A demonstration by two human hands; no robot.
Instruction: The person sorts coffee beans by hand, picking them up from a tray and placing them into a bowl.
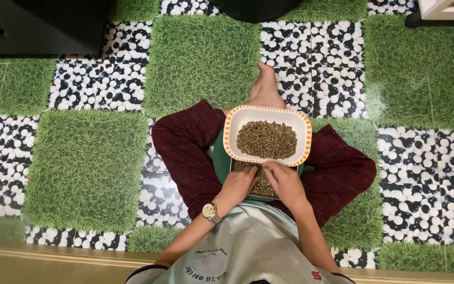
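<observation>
both hands pinch beans in the green tray; the white dish holds more beans.

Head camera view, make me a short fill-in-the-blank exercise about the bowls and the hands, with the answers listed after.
1. The white bowl with the orange rim holds a heap of small brownish ____.
2. Both hands, left hand and right hand, reach into the ____ tray beneath that bowl.
3. A wristwatch sits on the ____ wrist.
4. The person sits cross-legged on a floor patterned with grass and ____.

Answers: beans; green; left; pebbles
</observation>
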